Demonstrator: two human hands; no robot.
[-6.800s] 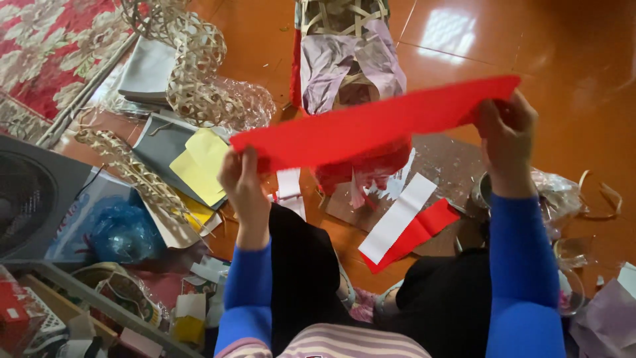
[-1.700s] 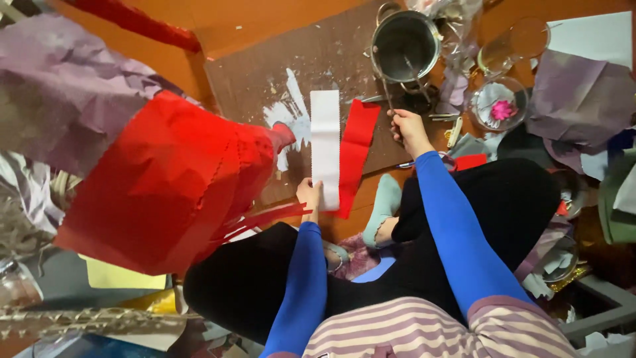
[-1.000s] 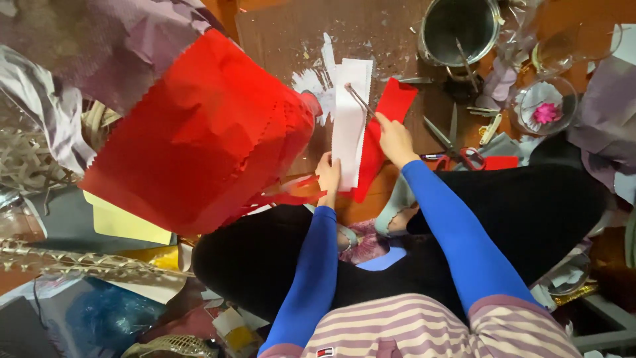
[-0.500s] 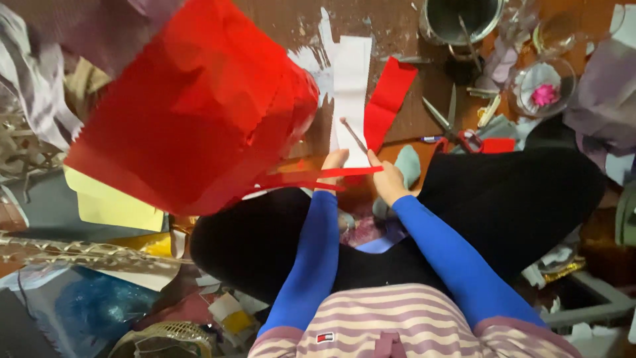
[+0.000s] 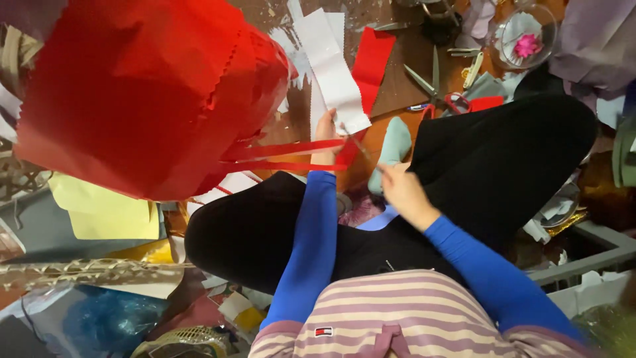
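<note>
A big crumpled red paper form [image 5: 146, 93] fills the upper left. Thin red strips [image 5: 278, 158] run from its lower edge to my left hand [image 5: 326, 136], which pinches their ends just below a white paper strip [image 5: 334, 73] lying on the brown floor. My right hand [image 5: 401, 189] is close to my lap and pinches a thin stick [image 5: 364, 154] whose tip points at the strips' ends. A short red paper piece [image 5: 371, 59] lies beside the white strip. My legs in black trousers are crossed under both arms.
Scissors with red handles [image 5: 434, 93] lie right of the red piece. A glass bowl holding a pink flower [image 5: 523, 43] stands at the upper right, purple crumpled paper [image 5: 596, 40] beside it. Yellow sheets [image 5: 99, 212] and a woven cane frame [image 5: 79, 272] lie at the left.
My right hand has drawn back from the floor near the scissors to my lap with the thin stick. My left hand has closed on the red strips. The view has tilted towards me.
</note>
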